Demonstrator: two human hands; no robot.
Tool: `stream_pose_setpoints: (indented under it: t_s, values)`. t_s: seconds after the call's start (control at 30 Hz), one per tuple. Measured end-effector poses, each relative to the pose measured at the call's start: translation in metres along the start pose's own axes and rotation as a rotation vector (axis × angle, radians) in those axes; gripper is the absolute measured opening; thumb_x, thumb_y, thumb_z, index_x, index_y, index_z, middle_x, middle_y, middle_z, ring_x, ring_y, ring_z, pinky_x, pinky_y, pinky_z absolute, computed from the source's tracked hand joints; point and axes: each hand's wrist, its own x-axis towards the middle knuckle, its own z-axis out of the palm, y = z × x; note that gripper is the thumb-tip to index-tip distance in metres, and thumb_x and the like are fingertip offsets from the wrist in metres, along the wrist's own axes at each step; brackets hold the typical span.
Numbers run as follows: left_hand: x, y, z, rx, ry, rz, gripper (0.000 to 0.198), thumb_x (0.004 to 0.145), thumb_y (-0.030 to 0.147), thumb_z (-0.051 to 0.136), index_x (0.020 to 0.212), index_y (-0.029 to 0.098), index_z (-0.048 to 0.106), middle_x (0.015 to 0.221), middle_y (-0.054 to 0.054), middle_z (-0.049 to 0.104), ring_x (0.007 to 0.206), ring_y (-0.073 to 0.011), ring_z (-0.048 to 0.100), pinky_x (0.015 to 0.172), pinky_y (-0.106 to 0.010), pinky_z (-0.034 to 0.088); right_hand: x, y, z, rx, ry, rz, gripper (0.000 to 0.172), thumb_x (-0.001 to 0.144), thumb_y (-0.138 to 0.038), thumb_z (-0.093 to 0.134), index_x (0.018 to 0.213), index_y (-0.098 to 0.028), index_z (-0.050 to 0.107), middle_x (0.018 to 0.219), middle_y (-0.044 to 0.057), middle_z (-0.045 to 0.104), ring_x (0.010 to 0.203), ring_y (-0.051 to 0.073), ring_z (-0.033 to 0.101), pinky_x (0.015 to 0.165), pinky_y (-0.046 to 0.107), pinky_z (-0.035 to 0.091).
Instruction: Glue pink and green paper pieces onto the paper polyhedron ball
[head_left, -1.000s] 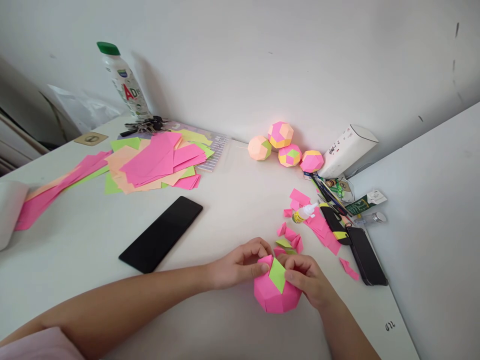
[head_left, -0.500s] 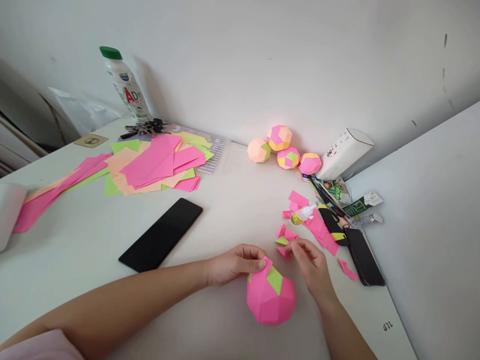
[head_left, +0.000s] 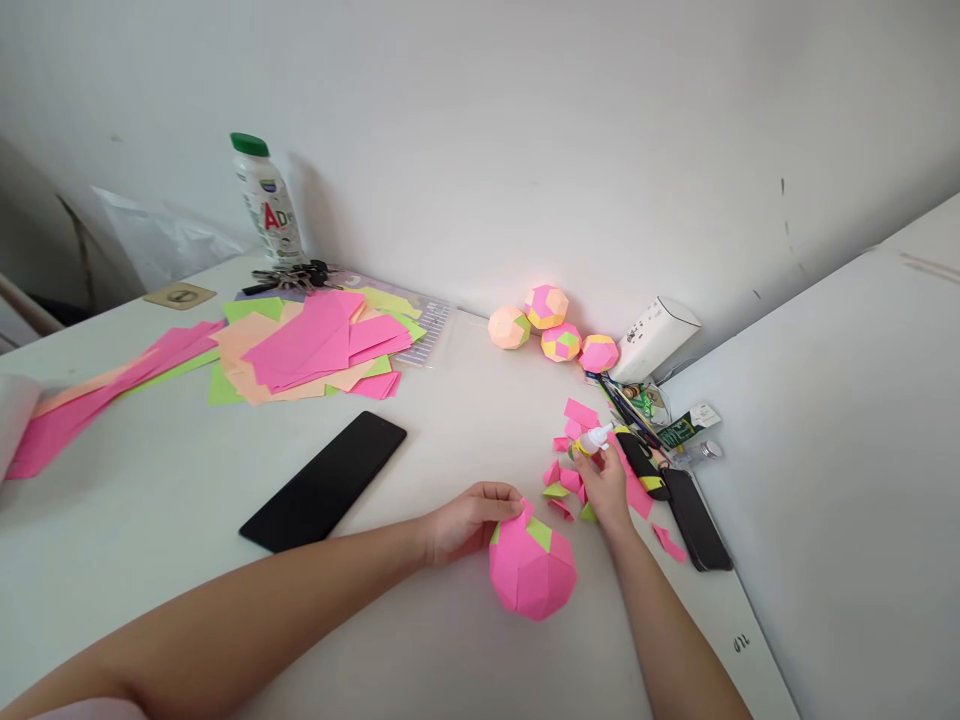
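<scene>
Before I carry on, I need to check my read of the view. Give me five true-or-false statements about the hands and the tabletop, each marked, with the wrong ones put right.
1. The left hand holds a pink paper ball with green patches. True.
2. The right hand is on the flat black device. False: the right hand is at the small white-tipped bottle.
3. Four other paper balls sit near the wall. True.
4. The green-capped bottle lies on its side. False: the green-capped bottle is standing.
5. The flat black device lies on top of the paper pile. False: the flat black device lies apart from the paper pile.
</scene>
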Motion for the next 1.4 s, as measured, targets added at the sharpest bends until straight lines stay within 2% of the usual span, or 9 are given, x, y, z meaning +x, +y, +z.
stream_pose_setpoints:
  t_s: [0.07, 0.13, 0.3, 0.43, 0.53, 0.7, 0.93, 1.13, 1.4]
  values:
    - [0.0, 0.0, 0.0, 0.005, -0.011, 0.001, 0.025, 0.062, 0.03, 0.078, 0.065, 0.012, 0.061, 0.062, 0.001, 0.054, 0.058, -0.0103, 0.049, 0.059, -0.024, 0.034, 0.006, -0.008, -0.001, -0.016, -0.003, -0.052, 0.043, 0.076, -0.041, 0.065, 0.109, -0.014, 0.056, 0.109, 0.014, 0.061, 0.103, 0.028, 0.056, 0.094, 0.048, 0.041]
    - [0.0, 0.0, -0.001, 0.007, -0.017, 0.002, 0.025, 0.062, 0.03, 0.078, 0.066, 0.012, 0.062, 0.063, 0.0, 0.055, 0.059, -0.0109, 0.05, 0.06, -0.024, 0.035, 0.01, -0.027, -0.009, -0.027, -0.012, -0.127, 0.043, 0.075, -0.04, 0.066, 0.109, -0.016, 0.056, 0.108, 0.012, 0.061, 0.102, 0.027, 0.056, 0.094, 0.046, 0.041]
    - [0.0, 0.001, -0.002, 0.003, -0.045, 0.0, 0.022, 0.062, 0.027, 0.078, 0.066, 0.012, 0.063, 0.064, -0.001, 0.056, 0.061, -0.0117, 0.051, 0.061, -0.025, 0.037, 0.008, -0.106, -0.044, -0.07, -0.099, -0.39, 0.034, 0.072, -0.034, 0.073, 0.103, -0.023, 0.064, 0.106, 0.007, 0.058, 0.101, 0.025, 0.055, 0.091, 0.038, 0.043]
    - [-0.001, 0.001, -0.004, -0.006, -0.06, -0.006, 0.017, 0.063, 0.024, 0.076, 0.066, 0.012, 0.064, 0.063, -0.001, 0.055, 0.06, -0.0113, 0.05, 0.06, -0.024, 0.036, -0.005, -0.145, -0.06, -0.055, -0.241, -0.346, 0.035, 0.065, -0.042, 0.079, 0.092, -0.025, 0.065, 0.097, 0.006, 0.058, 0.087, 0.024, 0.058, 0.071, 0.034, 0.05]
    - [-0.001, 0.001, -0.005, -0.006, -0.073, -0.011, 0.016, 0.064, 0.024, 0.075, 0.067, 0.012, 0.065, 0.064, -0.001, 0.056, 0.061, -0.0121, 0.051, 0.062, -0.025, 0.037, -0.013, -0.149, -0.061, -0.066, -0.392, -0.353, 0.034, 0.062, -0.044, 0.082, 0.085, -0.025, 0.065, 0.088, 0.006, 0.059, 0.08, 0.023, 0.059, 0.062, 0.031, 0.049]
    - [0.0, 0.001, -0.007, -0.019, -0.068, -0.022, 0.015, 0.065, 0.024, 0.074, 0.068, 0.012, 0.065, 0.063, -0.001, 0.056, 0.06, -0.0118, 0.05, 0.062, -0.025, 0.036, -0.015, -0.141, -0.058, -0.206, -0.577, -0.403, 0.036, 0.065, -0.043, 0.08, 0.094, -0.026, 0.067, 0.086, 0.006, 0.067, 0.074, 0.023, 0.063, 0.059, 0.029, 0.049]
    - [0.0, 0.001, -0.008, -0.033, -0.047, -0.036, 0.015, 0.065, 0.024, 0.074, 0.069, 0.012, 0.066, 0.065, -0.001, 0.058, 0.062, -0.012, 0.053, 0.063, -0.025, 0.039, -0.01, -0.137, -0.061, -0.312, -0.675, -0.444, 0.034, 0.069, -0.039, 0.078, 0.098, -0.027, 0.065, 0.083, 0.003, 0.07, 0.067, 0.02, 0.064, 0.057, 0.027, 0.048]
    - [-0.001, 0.002, -0.007, -0.015, -0.04, -0.051, 0.016, 0.066, 0.026, 0.075, 0.07, 0.013, 0.067, 0.068, -0.002, 0.06, 0.065, -0.0126, 0.054, 0.066, -0.026, 0.041, -0.01, -0.138, -0.058, -0.374, -0.772, -0.388, 0.029, 0.074, -0.036, 0.075, 0.099, -0.027, 0.063, 0.082, 0.003, 0.065, 0.068, 0.019, 0.061, 0.059, 0.028, 0.047]
    - [-0.002, 0.003, -0.006, 0.016, -0.061, -0.053, 0.017, 0.067, 0.027, 0.074, 0.073, 0.013, 0.068, 0.067, -0.001, 0.06, 0.064, -0.0121, 0.053, 0.067, -0.027, 0.04, -0.006, -0.14, -0.05, -0.14, -0.885, -0.391, 0.027, 0.076, -0.028, 0.073, 0.098, -0.025, 0.058, 0.085, 0.002, 0.058, 0.072, 0.017, 0.058, 0.063, 0.028, 0.045]
